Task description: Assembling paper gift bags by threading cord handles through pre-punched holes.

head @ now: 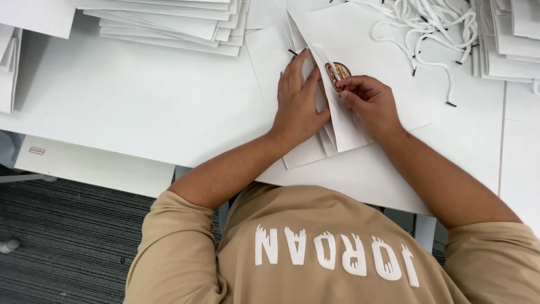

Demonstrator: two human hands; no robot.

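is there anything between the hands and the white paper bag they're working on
Nothing visible does. The left hand lies flat on the folded white paper bag, and the right hand pinches at its edge beside a round brown sticker. The loose white cords lie apart, farther back.

- The paper bag (360, 56), folded flat, looks like smooth matt white paper with crisp creased edges.
- The round emblem (338, 74) on the paper bag has a glossy gold-brown finish.
- The stack of flat bags (174, 25), left of the paper bag, shows the same matt white paper.
- The cords (427, 28), right of the paper bag, look like soft white woven cloth with hard black tips.
- The table (140, 107) under the paper bag is smooth, matt white.
- The carpet (73, 236), below the table edge, is rough ribbed grey cloth.
- The shirt (337, 253) is soft matt tan cloth.
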